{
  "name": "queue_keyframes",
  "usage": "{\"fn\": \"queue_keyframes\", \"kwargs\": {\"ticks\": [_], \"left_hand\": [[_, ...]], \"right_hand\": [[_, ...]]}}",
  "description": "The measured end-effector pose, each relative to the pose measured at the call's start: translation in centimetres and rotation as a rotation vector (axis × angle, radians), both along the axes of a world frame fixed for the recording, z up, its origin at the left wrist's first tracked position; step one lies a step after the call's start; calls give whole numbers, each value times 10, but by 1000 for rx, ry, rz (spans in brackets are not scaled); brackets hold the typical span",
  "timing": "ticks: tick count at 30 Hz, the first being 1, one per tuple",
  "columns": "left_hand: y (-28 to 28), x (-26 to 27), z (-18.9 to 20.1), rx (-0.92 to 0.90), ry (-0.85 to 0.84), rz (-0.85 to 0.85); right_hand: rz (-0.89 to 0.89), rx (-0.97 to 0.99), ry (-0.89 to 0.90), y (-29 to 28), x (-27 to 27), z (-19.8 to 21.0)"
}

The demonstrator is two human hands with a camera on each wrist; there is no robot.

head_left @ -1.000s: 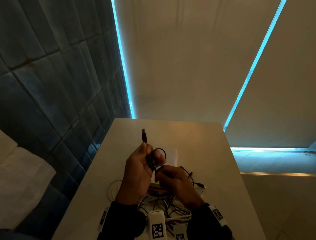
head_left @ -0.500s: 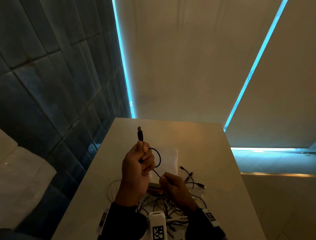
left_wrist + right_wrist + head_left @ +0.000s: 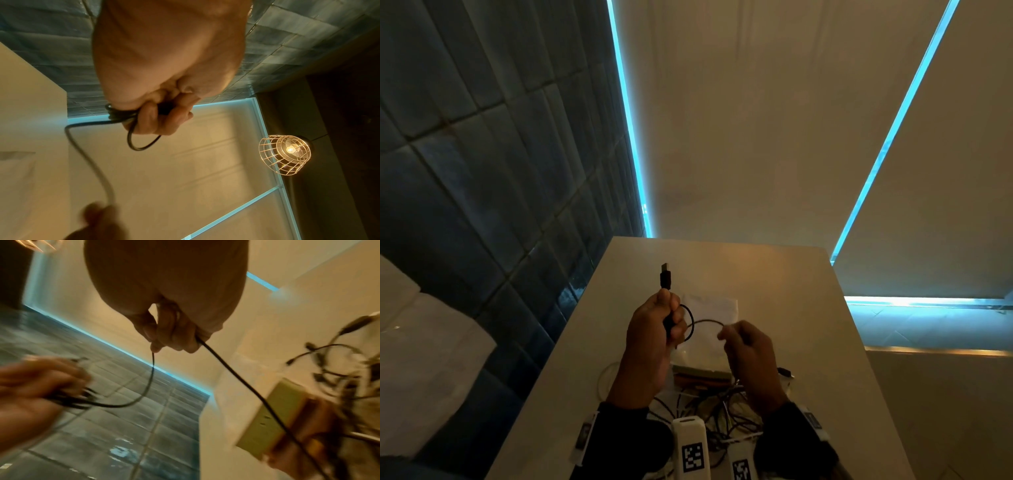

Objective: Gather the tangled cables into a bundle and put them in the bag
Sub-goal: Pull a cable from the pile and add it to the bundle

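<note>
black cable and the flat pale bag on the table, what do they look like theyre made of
Black cable: likely a rubbery or plastic jacket, matte, since it bends into smooth loops between the left hand and right hand; its plug looks like hard black plastic with a metal tip.

Bag: seemingly thin translucent plastic, faintly glossy, lying flat; dim light leaves this uncertain.

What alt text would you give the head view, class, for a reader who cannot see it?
Above a pale table, the left hand grips a coiled black cable with its USB plug pointing up, while the right hand pinches the same cable further along. More tangled cables lie on the table near the wrists.
</note>
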State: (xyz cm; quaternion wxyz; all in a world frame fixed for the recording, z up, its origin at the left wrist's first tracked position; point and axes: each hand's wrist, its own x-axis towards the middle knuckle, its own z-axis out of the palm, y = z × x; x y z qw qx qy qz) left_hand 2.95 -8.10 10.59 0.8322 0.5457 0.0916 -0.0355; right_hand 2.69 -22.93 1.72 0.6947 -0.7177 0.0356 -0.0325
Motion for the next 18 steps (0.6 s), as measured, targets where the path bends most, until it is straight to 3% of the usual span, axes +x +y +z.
{"fn": "queue_keyframes", "kwargs": {"ticks": [4,7,13,18], "left_hand": [[-6,-1,-5,111,81,-5],[-9,-2,-3,91,117,-3],[-2,-4,0,-279,45,-42],[-4,-2,3,-358,-67,-4]], "right_hand": [[97,110,-191,10,-8,44],[232,171,-226,17,-16,59],[333,235,-65,16,-20,53],[384,206,39,17,-20,41]]}}
